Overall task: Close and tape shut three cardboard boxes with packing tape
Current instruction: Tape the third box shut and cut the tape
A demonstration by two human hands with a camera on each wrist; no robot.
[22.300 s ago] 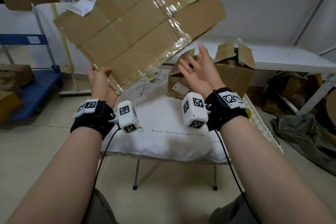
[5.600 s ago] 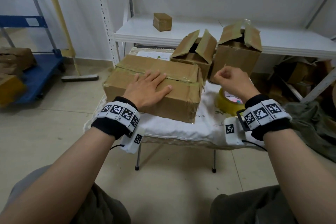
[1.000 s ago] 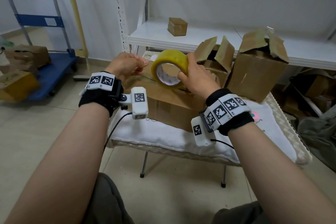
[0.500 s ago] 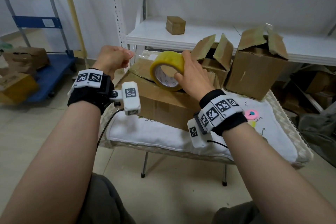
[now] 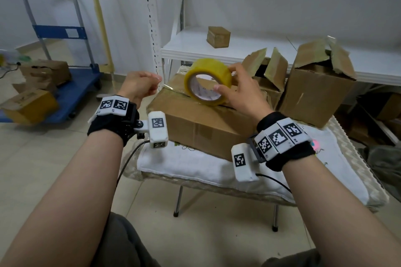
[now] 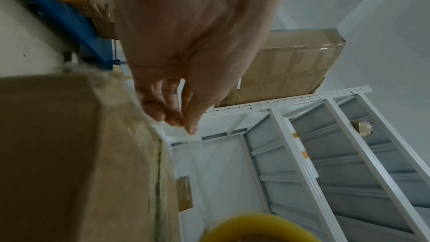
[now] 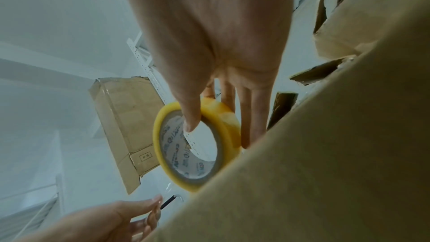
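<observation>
Head view: tape roll (image 5: 207, 81) gripped by right hand (image 5: 236, 91) over the closed box (image 5: 201, 119); left hand (image 5: 138, 86) pinching the pulled-out tape end (image 5: 171, 87).

Left wrist: fingertips (image 6: 179, 120) pinched on clear tape.

Right wrist: thumb (image 7: 189, 117) hooked inside the roll.

Taping first box; next, likely pressing the end onto its edge.

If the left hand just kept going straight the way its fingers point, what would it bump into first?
Probably the white shelf post just beyond the left hand, though depth is hard to judge; the tape roll sits off to its right.
</observation>
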